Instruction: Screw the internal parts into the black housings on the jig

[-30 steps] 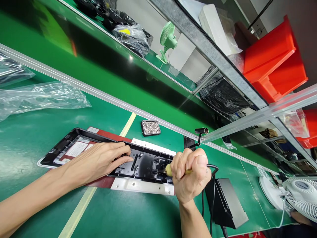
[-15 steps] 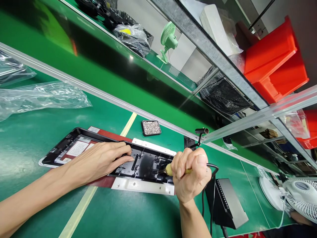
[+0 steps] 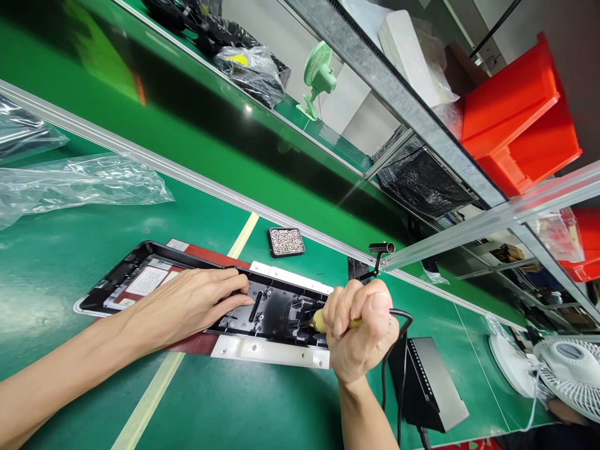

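A long black plastic housing [image 3: 276, 312] lies with its inner side up on a reddish-brown board [image 3: 199, 344], between white fixture strips [image 3: 272, 351]. My left hand [image 3: 206, 297] rests across its middle, fingers over the far rim and thumb toward the inside, gripping nothing. Closed in a fist, my right hand [image 3: 360, 328] holds a soldering iron by its yellowish handle [image 3: 319, 320]. The iron's tip points down and left into the housing's right part, among small ribs and posts. Whether it touches the plastic is too small to tell. A black cord [image 3: 407, 320] leaves that fist.
Behind the housing sits a small black tray of grains [image 3: 287, 242]. A tubular holder [image 3: 382, 248] stands to its right. Near my right forearm is a black box [image 3: 429, 381] with cables. Clear plastic bags [image 3: 84, 184] lie left; a metal frame [image 3: 450, 222] and red bins [image 3: 520, 119] rise right.
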Motion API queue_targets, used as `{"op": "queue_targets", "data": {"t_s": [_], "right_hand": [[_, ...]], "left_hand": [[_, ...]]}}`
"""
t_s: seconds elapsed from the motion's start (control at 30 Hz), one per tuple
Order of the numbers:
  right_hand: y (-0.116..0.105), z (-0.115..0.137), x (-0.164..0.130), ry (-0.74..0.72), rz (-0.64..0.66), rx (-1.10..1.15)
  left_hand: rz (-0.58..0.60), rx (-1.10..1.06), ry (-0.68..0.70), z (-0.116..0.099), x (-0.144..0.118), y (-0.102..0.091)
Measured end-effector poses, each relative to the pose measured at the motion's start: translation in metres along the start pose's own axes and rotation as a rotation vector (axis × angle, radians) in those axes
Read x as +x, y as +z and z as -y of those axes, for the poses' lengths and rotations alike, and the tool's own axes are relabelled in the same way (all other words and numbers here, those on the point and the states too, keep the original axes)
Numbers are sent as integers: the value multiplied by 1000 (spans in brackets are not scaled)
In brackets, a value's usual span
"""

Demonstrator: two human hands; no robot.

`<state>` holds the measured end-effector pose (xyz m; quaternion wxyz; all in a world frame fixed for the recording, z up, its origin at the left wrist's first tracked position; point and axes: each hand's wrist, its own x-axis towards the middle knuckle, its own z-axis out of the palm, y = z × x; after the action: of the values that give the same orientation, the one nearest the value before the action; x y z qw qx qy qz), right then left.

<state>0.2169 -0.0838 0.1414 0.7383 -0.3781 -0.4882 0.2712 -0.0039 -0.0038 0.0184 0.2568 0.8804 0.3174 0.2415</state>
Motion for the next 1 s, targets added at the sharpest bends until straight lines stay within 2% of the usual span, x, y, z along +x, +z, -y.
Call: {"op": "queue_targets", "data": {"t_s": [1.0], "right_hand": [[-1,1,-1,7,1,16]], "left_hand": [[4,-15,-16,3,-3,1]]}}
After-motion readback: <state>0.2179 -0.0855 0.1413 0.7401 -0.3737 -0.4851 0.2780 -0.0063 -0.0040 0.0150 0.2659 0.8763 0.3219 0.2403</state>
